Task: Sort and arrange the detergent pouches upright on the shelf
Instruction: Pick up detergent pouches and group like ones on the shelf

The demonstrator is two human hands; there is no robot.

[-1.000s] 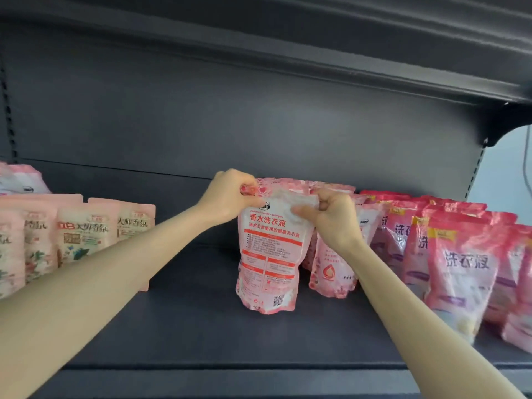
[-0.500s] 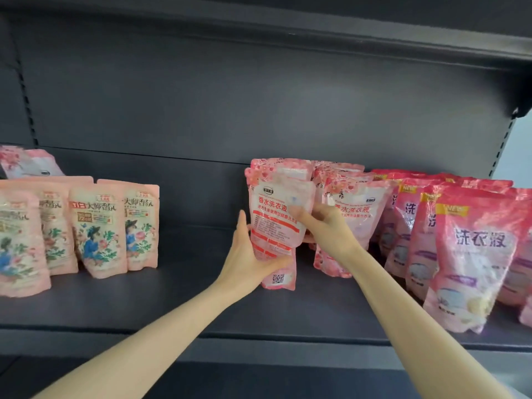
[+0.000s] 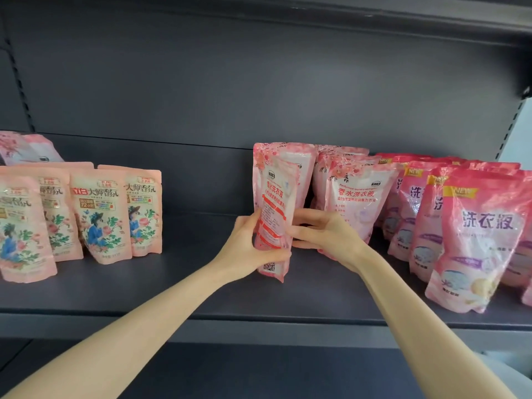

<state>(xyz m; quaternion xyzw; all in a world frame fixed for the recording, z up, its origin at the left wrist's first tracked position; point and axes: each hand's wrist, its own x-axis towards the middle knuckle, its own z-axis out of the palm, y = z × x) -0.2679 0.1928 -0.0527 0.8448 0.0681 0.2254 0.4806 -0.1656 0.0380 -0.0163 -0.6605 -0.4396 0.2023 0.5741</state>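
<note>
Pink glossy plastic detergent pouch with white label panel (image 3: 274, 214) is standing in the centre of the frame, long axis vertical, turned nearly edge-on to the camera. Its bottom edge is sitting at the dark grey metal shelf (image 3: 172, 292); whether it is resting on the board or hanging just above is not clear.

Left hand (image 3: 244, 249) is holding the pouch's lower half from the left side, with the thumb lying across the front: grip clamped on the pouch. Right hand (image 3: 328, 237) is reaching in from the right, thumb and fingers meeting the pouch's right edge. The fingertips are partly hidden by the pouch, so pinching or only pressing cannot be told.

Key relation: the row of matching pale pink floral pouches (image 3: 359, 197) is standing just right of and behind the held pouch, on the right hand's side. Judgement: the pouch is needing a turn about its vertical axis to face front, then a short slide right.

Deep pink pouches with yellow corner tags (image 3: 478, 234) are running off the right edge. Peach floral pouches (image 3: 99, 214) at left are well apart and cut off at the left edge.
</note>
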